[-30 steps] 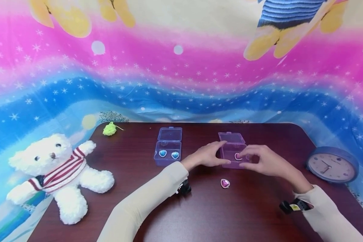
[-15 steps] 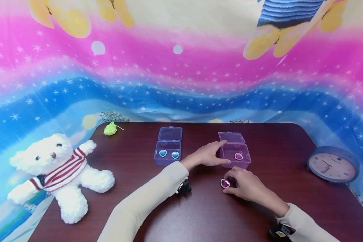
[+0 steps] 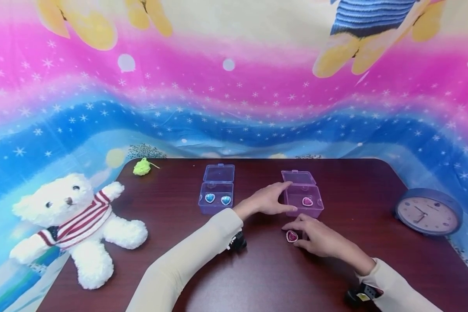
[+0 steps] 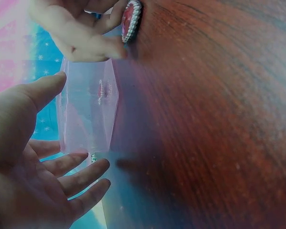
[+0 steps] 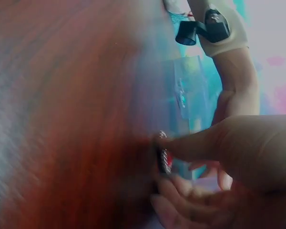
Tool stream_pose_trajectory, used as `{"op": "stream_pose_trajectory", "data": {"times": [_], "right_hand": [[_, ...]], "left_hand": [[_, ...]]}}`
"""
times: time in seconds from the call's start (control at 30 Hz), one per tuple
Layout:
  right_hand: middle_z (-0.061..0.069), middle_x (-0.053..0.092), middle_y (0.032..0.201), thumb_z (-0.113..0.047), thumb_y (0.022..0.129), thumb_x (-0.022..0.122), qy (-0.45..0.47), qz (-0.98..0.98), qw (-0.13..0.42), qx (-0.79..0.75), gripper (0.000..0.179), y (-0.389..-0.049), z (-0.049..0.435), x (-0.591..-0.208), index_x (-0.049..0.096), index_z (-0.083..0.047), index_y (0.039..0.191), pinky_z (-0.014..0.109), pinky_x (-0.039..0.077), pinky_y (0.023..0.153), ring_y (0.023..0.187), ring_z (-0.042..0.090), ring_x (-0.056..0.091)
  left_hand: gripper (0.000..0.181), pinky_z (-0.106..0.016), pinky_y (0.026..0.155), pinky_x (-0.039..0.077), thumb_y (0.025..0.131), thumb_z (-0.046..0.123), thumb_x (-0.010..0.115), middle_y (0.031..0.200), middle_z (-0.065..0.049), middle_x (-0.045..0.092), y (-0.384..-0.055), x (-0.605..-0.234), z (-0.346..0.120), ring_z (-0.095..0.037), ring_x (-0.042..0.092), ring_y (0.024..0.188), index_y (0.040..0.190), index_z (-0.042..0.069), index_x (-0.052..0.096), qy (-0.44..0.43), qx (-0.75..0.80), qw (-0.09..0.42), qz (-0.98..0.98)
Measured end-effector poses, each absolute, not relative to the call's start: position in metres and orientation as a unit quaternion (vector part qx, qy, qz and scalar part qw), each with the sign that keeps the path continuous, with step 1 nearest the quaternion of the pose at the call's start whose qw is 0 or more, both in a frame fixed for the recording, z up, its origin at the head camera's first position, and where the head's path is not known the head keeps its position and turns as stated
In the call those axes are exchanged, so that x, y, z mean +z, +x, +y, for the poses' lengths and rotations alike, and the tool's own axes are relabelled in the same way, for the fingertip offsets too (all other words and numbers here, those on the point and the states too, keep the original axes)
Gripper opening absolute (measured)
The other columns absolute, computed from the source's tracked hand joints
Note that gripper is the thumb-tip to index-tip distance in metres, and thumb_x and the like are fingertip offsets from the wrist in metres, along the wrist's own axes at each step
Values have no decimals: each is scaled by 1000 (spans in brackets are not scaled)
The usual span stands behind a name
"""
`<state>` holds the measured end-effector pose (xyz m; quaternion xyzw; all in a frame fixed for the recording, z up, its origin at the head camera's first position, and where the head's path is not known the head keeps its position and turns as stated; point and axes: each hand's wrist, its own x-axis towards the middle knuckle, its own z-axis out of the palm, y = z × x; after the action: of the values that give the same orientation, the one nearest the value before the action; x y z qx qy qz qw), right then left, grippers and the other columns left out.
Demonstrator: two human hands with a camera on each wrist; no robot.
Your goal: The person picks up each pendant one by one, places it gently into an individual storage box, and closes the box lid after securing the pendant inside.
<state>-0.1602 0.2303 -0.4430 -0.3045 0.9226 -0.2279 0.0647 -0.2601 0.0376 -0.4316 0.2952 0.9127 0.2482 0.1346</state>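
Now right hand pinches pink heart gem.

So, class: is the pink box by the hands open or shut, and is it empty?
Open: the pink box has its lid tipped back. Not empty: one pink heart gem lies inside.

**Cream sleeves, black wrist cameras**

Both arms wear long, close-fitting cream sleeves ending at the wrists. A small black camera unit is strapped under the left wrist; at lower right another black unit bears a small yellow label. Both hands are bare.
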Motion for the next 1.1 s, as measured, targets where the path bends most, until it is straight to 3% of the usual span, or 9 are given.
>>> {"op": "stream_pose_trajectory", "data": {"times": [0.13,0.27,0.53,0.9,1.1], "right_hand": [[-3,62,94,-27,81,88,-264,944,27,-198,31,-158,226,-448,72,-15,104,27,49,70,80,8,55],[-6,62,88,-23,80,89,-252,948,17,-194,24,-159,224,-450,71,-17,95,28,50,70,81,9,56],[-5,68,94,-22,81,88,-280,937,23,-206,25,-162,229,-449,74,-14,100,29,53,74,85,10,60],[-4,69,82,-16,84,85,-301,909,63,-281,19,-171,234,-452,75,-8,99,18,50,58,65,-2,54],[-7,68,83,-19,83,86,-311,913,45,-261,17,-175,238,-454,77,-11,96,17,51,59,66,-1,57]], "left_hand": [[89,-39,116,45,92,56,70,157,-5,50,-260,-432,38,-21,52,141,163,18,31,296,253,134,911],[88,-38,116,46,92,55,71,156,-5,50,-260,-432,39,-20,53,138,162,18,31,297,258,134,909],[88,-38,115,46,92,56,70,156,-6,50,-260,-432,39,-20,53,138,162,18,31,300,254,134,910],[88,-38,114,47,93,56,70,156,-5,51,-261,-430,38,-20,53,138,162,18,31,302,248,133,911],[88,-37,113,47,93,55,70,155,-6,52,-261,-431,39,-20,54,137,162,17,31,303,244,130,912]]}}
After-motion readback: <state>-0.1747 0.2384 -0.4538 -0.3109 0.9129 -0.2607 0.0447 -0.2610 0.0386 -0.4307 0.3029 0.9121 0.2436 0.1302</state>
